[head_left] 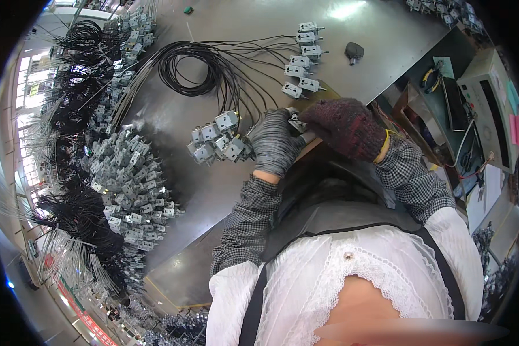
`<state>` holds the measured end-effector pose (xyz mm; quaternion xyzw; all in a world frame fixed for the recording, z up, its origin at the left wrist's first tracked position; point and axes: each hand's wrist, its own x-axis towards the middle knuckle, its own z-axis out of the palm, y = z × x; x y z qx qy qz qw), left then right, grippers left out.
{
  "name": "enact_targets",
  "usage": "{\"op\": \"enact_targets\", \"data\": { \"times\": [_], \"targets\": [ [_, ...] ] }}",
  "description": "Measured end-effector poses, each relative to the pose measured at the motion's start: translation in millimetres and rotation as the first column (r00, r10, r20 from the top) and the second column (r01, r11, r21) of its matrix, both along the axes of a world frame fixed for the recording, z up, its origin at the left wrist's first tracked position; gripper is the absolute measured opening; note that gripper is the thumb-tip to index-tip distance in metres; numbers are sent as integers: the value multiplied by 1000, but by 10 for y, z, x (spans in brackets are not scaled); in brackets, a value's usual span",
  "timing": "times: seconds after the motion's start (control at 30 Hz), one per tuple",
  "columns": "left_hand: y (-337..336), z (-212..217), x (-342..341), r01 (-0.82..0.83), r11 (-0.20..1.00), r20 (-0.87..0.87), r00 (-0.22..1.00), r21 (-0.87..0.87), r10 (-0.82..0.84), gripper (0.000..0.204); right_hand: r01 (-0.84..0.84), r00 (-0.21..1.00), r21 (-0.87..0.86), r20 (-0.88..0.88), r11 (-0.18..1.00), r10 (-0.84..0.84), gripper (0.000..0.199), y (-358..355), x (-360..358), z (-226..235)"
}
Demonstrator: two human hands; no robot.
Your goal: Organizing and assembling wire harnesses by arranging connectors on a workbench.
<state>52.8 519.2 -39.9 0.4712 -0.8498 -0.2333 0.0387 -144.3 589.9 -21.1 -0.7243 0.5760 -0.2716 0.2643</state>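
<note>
My left hand (273,143), in a grey striped glove, is closed around a small grey boxy metal part (296,123) near the table's front edge. Right beside it is my right hand (347,128), in a dark red knitted glove. Its fingers are curled together against that part; what they grip is hidden. Just beyond the hands lie several similar boxy parts (297,72) with short shafts, in a slanting row. Thin black leads run from them to a coil (189,68). A cluster of more such parts (220,138) sits to the left of my left hand.
A big heap of grey parts (130,179) covers the table's left side, with bundled black leads (78,219) beyond it. A dark lump-like object (354,53) lies at the far right. Right of the table stand a beige instrument box (490,109) and pliers (430,79).
</note>
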Motion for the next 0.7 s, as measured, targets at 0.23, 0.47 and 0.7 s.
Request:
{"op": "enact_targets", "data": {
  "times": [0.23,0.47,0.7],
  "targets": [
    [-30,46,8,-21,995,-42,999,94,25,56,-83,949,54,-302,995,96,25,5,-29,126],
    [-41,19,-21,7,1000,25,1000,10,-7,48,-20,983,35,-181,999,26,23,21,-7,-2],
    [-82,-29,-74,51,998,45,998,28,-53,50,23,992,13,-125,1000,-21,23,48,-16,-16]
  ]
}}
